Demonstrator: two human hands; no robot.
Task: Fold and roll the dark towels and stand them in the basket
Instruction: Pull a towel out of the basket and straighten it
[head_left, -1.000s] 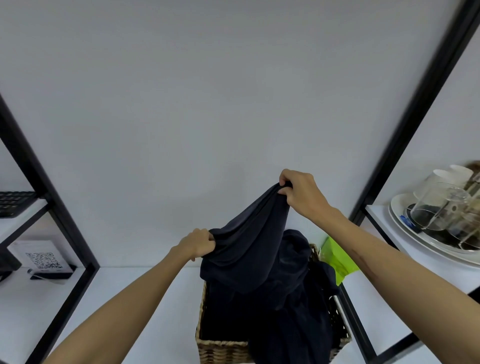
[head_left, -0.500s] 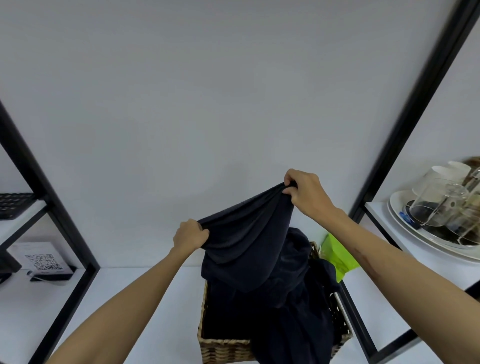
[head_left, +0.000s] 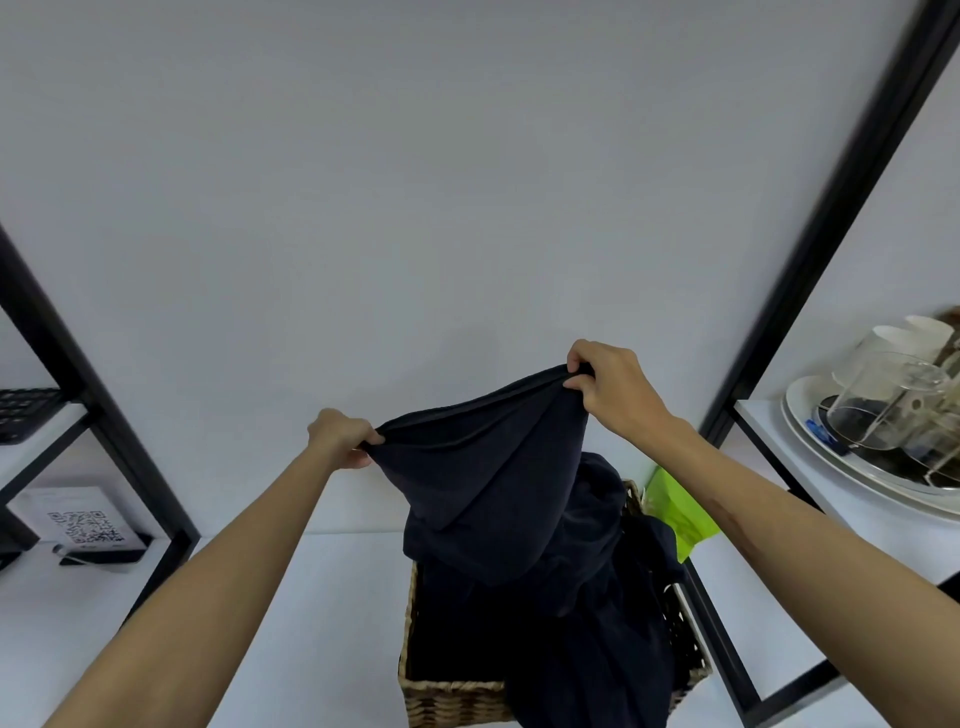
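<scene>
— What do my fingers do at this moment?

— Your left hand (head_left: 340, 436) pinches one end of the upper edge of a dark towel (head_left: 488, 483), fingers curled tight on the cloth. Your right hand (head_left: 605, 384) pinches the other end, a little higher, thumb and fingers closed on the hem. Between them the edge is stretched and sags slightly.

— And where is the towel?

— It hangs in the air above the wicker basket (head_left: 452, 696), and its lower part falls down into the other dark towels (head_left: 597, 623) heaped there, loose, one spilling over the front rim.

— How far am I in the task?

— I think very near the beginning. No towel is folded or rolled, none stands upright. The cloth looks soft, limp and wrinkled, so you must spread it flat first.
</scene>
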